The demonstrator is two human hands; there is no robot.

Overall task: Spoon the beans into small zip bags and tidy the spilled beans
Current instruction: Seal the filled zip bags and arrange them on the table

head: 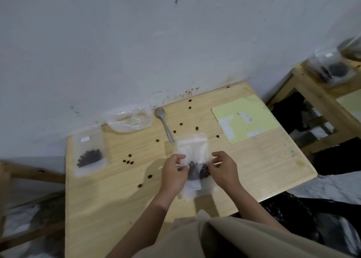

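A scuffed white wall [175,43] fills the upper frame (dark specks near its base); a second wooden table [312,86] stands at right.

Dim, flat indoor light — soft shadows under arms; whole frame blurred, edges bowed, perhaps motion smear.

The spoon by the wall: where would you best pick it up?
Take the spoon by its slim handle end, coming from above on the near side. It lies flat on the table, bowl toward the wall, handle pointing at the person, so that end is nearest and narrow enough to pinch.
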